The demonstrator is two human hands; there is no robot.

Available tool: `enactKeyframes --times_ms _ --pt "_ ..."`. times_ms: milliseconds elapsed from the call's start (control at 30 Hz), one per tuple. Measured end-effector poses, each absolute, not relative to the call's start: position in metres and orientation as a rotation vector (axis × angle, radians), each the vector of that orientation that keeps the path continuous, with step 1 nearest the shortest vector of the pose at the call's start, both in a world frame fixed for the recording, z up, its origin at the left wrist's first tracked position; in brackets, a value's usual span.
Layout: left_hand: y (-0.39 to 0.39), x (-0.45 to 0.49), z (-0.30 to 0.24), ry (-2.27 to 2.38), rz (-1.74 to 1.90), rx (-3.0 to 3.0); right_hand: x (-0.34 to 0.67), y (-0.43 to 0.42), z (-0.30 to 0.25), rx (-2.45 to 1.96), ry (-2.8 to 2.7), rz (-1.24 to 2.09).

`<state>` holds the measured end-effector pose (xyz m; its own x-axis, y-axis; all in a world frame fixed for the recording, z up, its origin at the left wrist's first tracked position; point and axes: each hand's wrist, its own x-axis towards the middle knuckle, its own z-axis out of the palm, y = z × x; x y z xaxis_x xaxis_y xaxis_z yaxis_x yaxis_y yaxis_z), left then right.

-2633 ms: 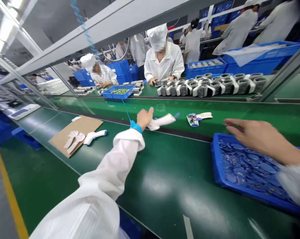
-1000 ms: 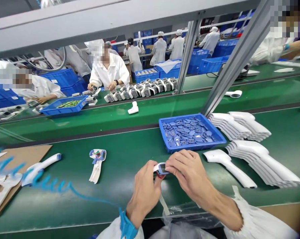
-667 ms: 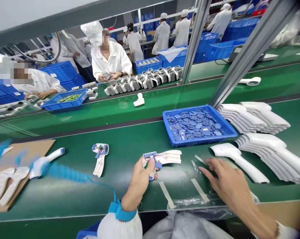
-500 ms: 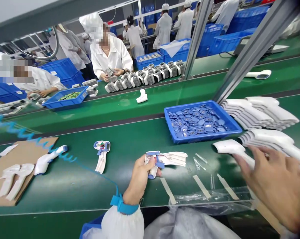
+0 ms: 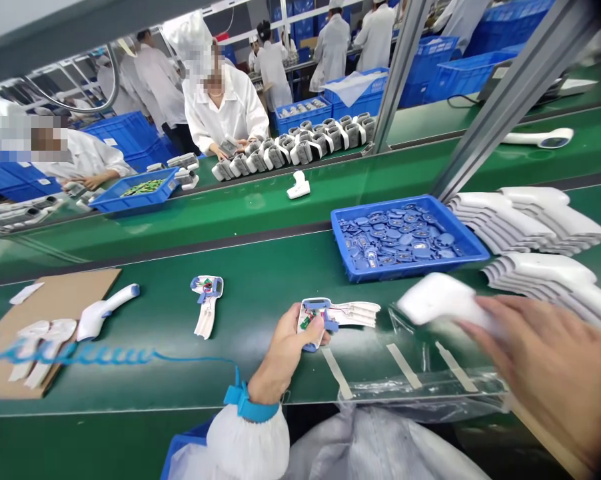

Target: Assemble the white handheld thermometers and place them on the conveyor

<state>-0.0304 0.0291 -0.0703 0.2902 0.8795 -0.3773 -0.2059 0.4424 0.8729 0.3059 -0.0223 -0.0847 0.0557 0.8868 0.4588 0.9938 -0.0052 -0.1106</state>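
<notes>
My left hand grips an opened thermometer-gun half, its hollow handle pointing right. Green circuitry, wires and blue parts show inside its head, partly under my thumb. Around the handle of a white housing shell, slightly blurred, my right hand is closed. That shell is held above the bench, outer side up, right of the opened half and apart from it. Another opened half with wires lies to the left. Nested white shells are stacked beyond my right hand. A blue wrist strap circles my left wrist.
A blue tray of blue plastic parts stands behind my hands. Cardboard at left bears white shells and an assembled gun. A coiled cord crosses the bench. Slanted metal posts rise at right. Co-workers sit across the conveyor.
My right hand has lifted the white shell off the stack side and brought it left, toward the opened half. My left hand has shifted slightly right. The coiled cord hangs lower.
</notes>
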Motion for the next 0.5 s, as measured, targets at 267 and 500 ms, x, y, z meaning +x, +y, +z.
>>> enactKeyframes --times_ms 267,500 --pt "0.023 -0.029 -0.077 1.008 0.894 1.021 0.173 0.003 -0.055 -1.328 -2.379 -0.392" --pt "0.017 -0.031 -0.069 1.174 0.831 1.328 0.178 0.032 -0.048 -1.282 -2.099 1.047"
